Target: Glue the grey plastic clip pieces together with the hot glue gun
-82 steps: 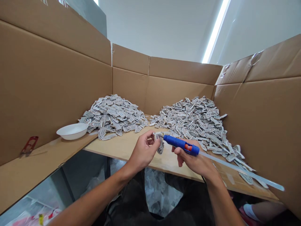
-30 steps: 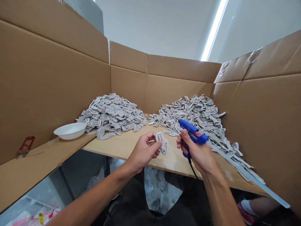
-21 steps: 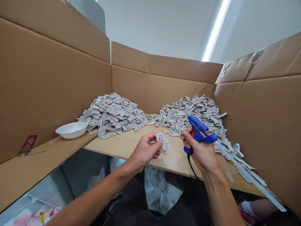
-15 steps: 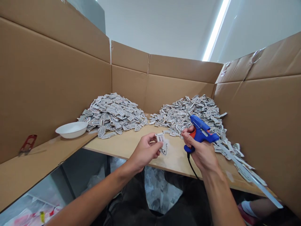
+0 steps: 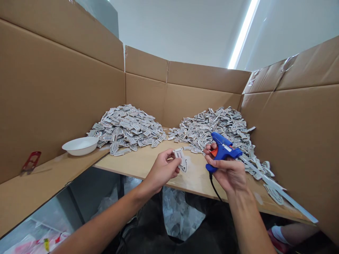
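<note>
Between thumb and fingers, my left hand (image 5: 165, 167) pinches a small grey-white flat piece with slots (image 5: 181, 159) over the front of the table. My right hand (image 5: 229, 173) is wrapped round a blue glue gun (image 5: 225, 148) with an orange trigger, its nozzle pointing up and to the left. A long translucent glue stick (image 5: 278, 188) runs out of the gun's back toward the lower right. The gun's black cord (image 5: 215, 187) hangs below its handle. The hands are apart, and the nozzle does not touch the piece.
Two heaps of similar grey pieces, a left heap (image 5: 129, 127) and a right heap (image 5: 219, 123), lie on the wooden table (image 5: 148, 162). A white bowl (image 5: 81, 146) and a red-handled tool (image 5: 31, 161) are at left. Cardboard walls (image 5: 206, 79) surround the table. A person's leg (image 5: 293, 233) shows lower right.
The glue gun has shifted slightly left and turned, showing more of its side. The piece in my left hand has tilted and moved a little left.
</note>
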The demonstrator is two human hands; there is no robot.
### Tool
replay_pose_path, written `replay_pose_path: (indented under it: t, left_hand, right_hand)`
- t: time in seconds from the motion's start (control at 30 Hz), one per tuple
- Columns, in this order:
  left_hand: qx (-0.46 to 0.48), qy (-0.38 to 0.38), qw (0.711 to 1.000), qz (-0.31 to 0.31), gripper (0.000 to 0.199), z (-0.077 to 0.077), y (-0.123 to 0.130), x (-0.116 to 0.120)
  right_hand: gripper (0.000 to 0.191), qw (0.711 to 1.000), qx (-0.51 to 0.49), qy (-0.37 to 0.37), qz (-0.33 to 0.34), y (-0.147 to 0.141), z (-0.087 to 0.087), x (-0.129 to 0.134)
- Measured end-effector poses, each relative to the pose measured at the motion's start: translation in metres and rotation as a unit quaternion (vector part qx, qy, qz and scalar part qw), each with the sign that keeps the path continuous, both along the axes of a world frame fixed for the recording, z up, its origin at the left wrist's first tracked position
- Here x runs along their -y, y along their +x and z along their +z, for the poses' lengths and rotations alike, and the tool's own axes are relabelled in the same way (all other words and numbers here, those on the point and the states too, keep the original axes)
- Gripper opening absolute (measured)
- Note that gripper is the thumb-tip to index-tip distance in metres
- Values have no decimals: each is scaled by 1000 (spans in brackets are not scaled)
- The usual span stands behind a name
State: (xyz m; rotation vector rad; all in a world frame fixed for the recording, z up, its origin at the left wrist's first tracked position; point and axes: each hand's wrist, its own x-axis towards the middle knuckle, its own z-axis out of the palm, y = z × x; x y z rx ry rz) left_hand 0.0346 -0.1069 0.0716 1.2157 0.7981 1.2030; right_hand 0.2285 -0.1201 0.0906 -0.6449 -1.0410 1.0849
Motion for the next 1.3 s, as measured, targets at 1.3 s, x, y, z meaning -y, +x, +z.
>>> replay_pose_path:
  t: [1.3]
  left_hand:
    - [-17, 115, 991, -68, 27, 0, 3, 8]
  right_hand:
    - [38, 955, 288, 23, -61, -25, -13, -2]
